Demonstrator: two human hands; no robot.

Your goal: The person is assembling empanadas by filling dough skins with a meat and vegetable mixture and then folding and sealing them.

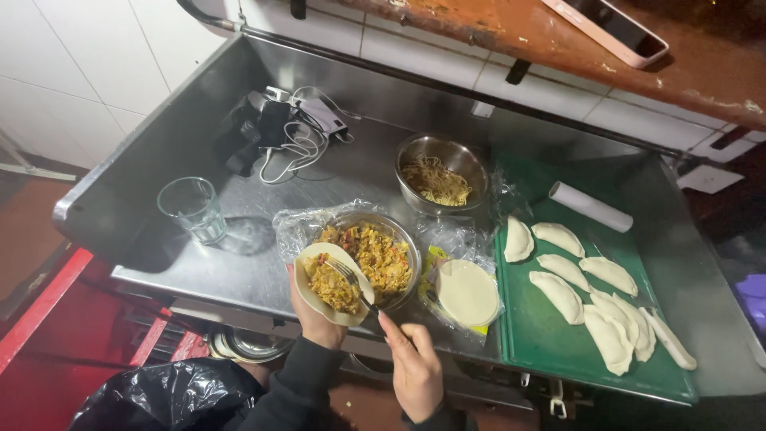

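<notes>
Left hand: the left hand [313,313] cups a round dough disc [331,283] from below, fingers closed under it, holding it just above the counter's front edge.
Right hand: the right hand [413,369] grips the handle of a fork [351,279], fingers closed round it; the tines rest in the filling on the disc.
Filling on disc: a yellow-brown heap with red bits [331,287] sits in the middle of the disc.
Filling bowl: a steel bowl [403,239] of the same mix stands just behind the disc, on crinkled clear plastic.
Dough stack: a pile of plain round discs [468,293] lies on a wrapper, just right of the bowl.
Second bowl: a steel bowl of pale shredded strands [440,172] stands farther back.
Board: a green cutting board [550,351] on the right carries folded half-moon pastries [558,295] and a white roller [590,206].
Glass: an empty tumbler [193,209] stands at the left.
Cables: white cords and dark gadgets [287,132] lie at the back left.
Counter: a steel worktop [231,271] bears it all.
</notes>
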